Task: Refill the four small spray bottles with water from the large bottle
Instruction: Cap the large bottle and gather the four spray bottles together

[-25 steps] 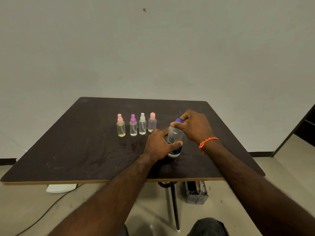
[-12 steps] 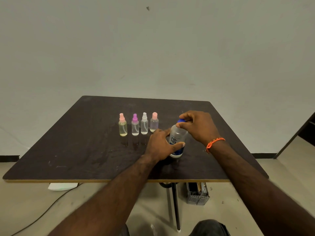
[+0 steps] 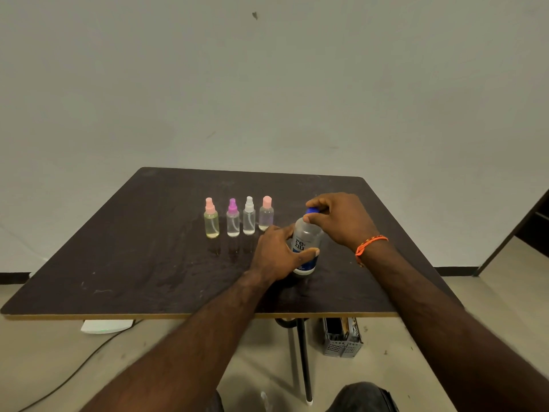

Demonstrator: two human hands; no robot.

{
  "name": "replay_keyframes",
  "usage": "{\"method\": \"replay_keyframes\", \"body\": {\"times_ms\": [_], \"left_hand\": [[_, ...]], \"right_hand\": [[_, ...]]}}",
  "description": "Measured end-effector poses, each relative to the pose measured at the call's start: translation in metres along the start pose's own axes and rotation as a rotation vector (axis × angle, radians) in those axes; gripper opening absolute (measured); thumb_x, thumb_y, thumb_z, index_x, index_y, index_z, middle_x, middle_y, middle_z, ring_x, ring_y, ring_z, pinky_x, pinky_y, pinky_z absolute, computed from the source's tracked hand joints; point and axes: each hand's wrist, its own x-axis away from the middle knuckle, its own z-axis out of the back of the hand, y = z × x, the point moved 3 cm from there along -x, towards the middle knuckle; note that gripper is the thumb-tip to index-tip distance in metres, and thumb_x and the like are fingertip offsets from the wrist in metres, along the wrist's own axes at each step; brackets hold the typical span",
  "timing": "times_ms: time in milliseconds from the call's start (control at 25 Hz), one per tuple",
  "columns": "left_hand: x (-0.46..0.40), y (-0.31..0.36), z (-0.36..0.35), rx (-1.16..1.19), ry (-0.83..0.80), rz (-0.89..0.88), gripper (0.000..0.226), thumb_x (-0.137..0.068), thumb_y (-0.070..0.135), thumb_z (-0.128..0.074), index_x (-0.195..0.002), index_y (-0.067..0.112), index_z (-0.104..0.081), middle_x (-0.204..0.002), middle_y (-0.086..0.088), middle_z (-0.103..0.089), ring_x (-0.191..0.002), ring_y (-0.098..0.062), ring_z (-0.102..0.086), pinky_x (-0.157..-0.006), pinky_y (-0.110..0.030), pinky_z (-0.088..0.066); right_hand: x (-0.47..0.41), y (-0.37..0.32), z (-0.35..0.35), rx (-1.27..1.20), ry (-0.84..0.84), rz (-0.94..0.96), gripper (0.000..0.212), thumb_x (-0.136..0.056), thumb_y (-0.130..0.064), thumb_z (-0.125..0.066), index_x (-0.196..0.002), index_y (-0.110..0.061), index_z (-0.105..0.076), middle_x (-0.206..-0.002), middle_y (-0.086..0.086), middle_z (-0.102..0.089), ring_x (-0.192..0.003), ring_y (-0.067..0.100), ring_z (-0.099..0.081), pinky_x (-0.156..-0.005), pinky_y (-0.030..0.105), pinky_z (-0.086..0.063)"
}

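The large clear bottle (image 3: pixel 306 242) with a blue label stands upright on the dark table (image 3: pixel 133 257), right of centre. My left hand (image 3: pixel 277 255) grips its body from the left. My right hand (image 3: pixel 341 220) pinches its blue cap (image 3: pixel 312 210) from above. Several small spray bottles stand in a row to the left: a pink-topped yellowish one (image 3: pixel 211 219), a purple-topped one (image 3: pixel 232 219), a white-topped one (image 3: pixel 249 217) and a pink-capped one (image 3: pixel 266 214). Each holds a little liquid at the bottom.
The table has a bare stretch in front of the small bottles and along its left side. Under it a grey perforated basket (image 3: pixel 341 340) sits on the floor beside the table leg (image 3: pixel 304 361). A white flat object (image 3: pixel 107 326) and a cable lie on the floor at left.
My right hand's fingers have shifted round the blue cap, and more of the cap shows. My left hand keeps its grip on the bottle, which stays in place.
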Motion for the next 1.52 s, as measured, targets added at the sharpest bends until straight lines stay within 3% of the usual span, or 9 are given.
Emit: {"method": "replay_keyframes", "body": {"times_ms": [160, 400, 640, 760, 880, 1000, 1160, 1360, 1520], "left_hand": [[0.000, -0.001, 0.000, -0.013, 0.014, 0.013, 0.063, -0.072, 0.076, -0.070, -0.114, 0.030, -0.073, -0.100, 0.014, -0.075, -0.096, -0.006, -0.064, -0.085, -0.041, -0.059], [-0.002, -0.006, -0.003, 0.003, -0.003, 0.003, 0.060, -0.073, 0.078, -0.073, -0.118, 0.038, -0.068, -0.101, 0.019, -0.075, -0.097, -0.006, -0.068, -0.084, -0.040, -0.060], [0.002, 0.000, 0.002, -0.002, 0.023, -0.007, 0.056, -0.075, 0.070, -0.075, -0.115, 0.032, -0.072, -0.100, 0.015, -0.075, -0.096, -0.004, -0.061, -0.085, -0.036, -0.056], [0.001, -0.003, -0.002, 0.004, 0.013, 0.019, 0.061, -0.072, 0.076, -0.073, -0.112, 0.031, -0.072, -0.099, 0.015, -0.074, -0.096, -0.005, -0.064, -0.083, -0.038, -0.059], [-0.001, -0.006, -0.003, 0.035, 0.004, 0.007, 0.061, -0.073, 0.077, -0.074, -0.115, 0.034, -0.071, -0.101, 0.017, -0.076, -0.097, -0.007, -0.069, -0.083, -0.041, -0.061], [-0.001, -0.004, -0.002, -0.003, 0.006, -0.004, 0.061, -0.074, 0.075, -0.073, -0.119, 0.034, -0.070, -0.103, 0.016, -0.075, -0.098, -0.006, -0.065, -0.087, -0.041, -0.058], [-0.001, -0.004, -0.002, -0.028, 0.007, 0.015, 0.063, -0.072, 0.078, -0.070, -0.115, 0.033, -0.071, -0.102, 0.015, -0.074, -0.099, -0.008, -0.064, -0.086, -0.041, -0.057], [0.000, -0.008, -0.004, 0.034, -0.001, 0.026, 0.061, -0.071, 0.079, -0.074, -0.111, 0.033, -0.071, -0.101, 0.017, -0.076, -0.097, -0.008, -0.071, -0.081, -0.041, -0.063], [0.000, -0.008, -0.003, 0.001, 0.000, 0.024, 0.070, -0.071, 0.080, -0.071, -0.122, 0.032, -0.070, -0.110, 0.013, -0.076, -0.104, -0.008, -0.066, -0.089, -0.041, -0.060]], "right_hand": [[0.000, 0.000, -0.011, 0.111, 0.086, -0.113, 0.048, -0.073, -0.061, -0.079, -0.092, -0.021, -0.061, -0.086, -0.004, -0.065, -0.079, 0.016, -0.061, -0.063, 0.028, -0.042], [0.009, 0.002, -0.011, -0.130, -0.083, 0.031, 0.057, -0.094, -0.021, -0.065, -0.148, -0.019, -0.045, -0.147, -0.001, -0.053, -0.134, 0.016, -0.050, -0.112, 0.039, -0.043], [0.003, 0.005, -0.005, -0.069, 0.098, -0.070, 0.045, -0.074, -0.042, -0.086, -0.108, -0.023, -0.063, -0.090, -0.009, -0.068, -0.083, 0.008, -0.064, -0.078, 0.027, -0.055], [0.005, 0.000, -0.009, -0.057, 0.042, -0.046, 0.077, -0.071, -0.057, -0.082, -0.132, -0.022, -0.049, -0.115, -0.006, -0.063, -0.100, 0.013, -0.062, -0.086, 0.031, -0.054], [0.008, 0.000, -0.014, -0.163, -0.080, 0.059, 0.068, -0.091, -0.031, -0.070, -0.150, -0.019, -0.038, -0.149, -0.004, -0.049, -0.134, 0.014, -0.049, -0.111, 0.033, -0.042], [0.009, 0.008, -0.014, -0.147, -0.019, 0.048, 0.051, -0.092, -0.017, -0.067, -0.141, -0.020, -0.053, -0.135, -0.001, -0.063, -0.122, 0.014, -0.060, -0.108, 0.035, -0.047], [0.005, 0.007, -0.012, -0.016, 0.134, -0.043, 0.058, -0.072, -0.051, -0.084, -0.114, -0.024, -0.055, -0.097, -0.004, -0.069, -0.084, 0.012, -0.066, -0.079, 0.032, -0.057], [0.005, -0.003, -0.021, -0.206, -0.085, 0.054, 0.070, -0.089, -0.032, -0.072, -0.148, -0.021, -0.036, -0.147, -0.003, -0.050, -0.132, 0.013, -0.050, -0.110, 0.037, -0.045], [0.003, 0.008, -0.015, -0.212, -0.002, 0.056, 0.050, -0.091, -0.018, -0.070, -0.137, -0.021, -0.053, -0.129, -0.004, -0.066, -0.118, 0.007, -0.062, -0.105, 0.036, -0.050]]}}
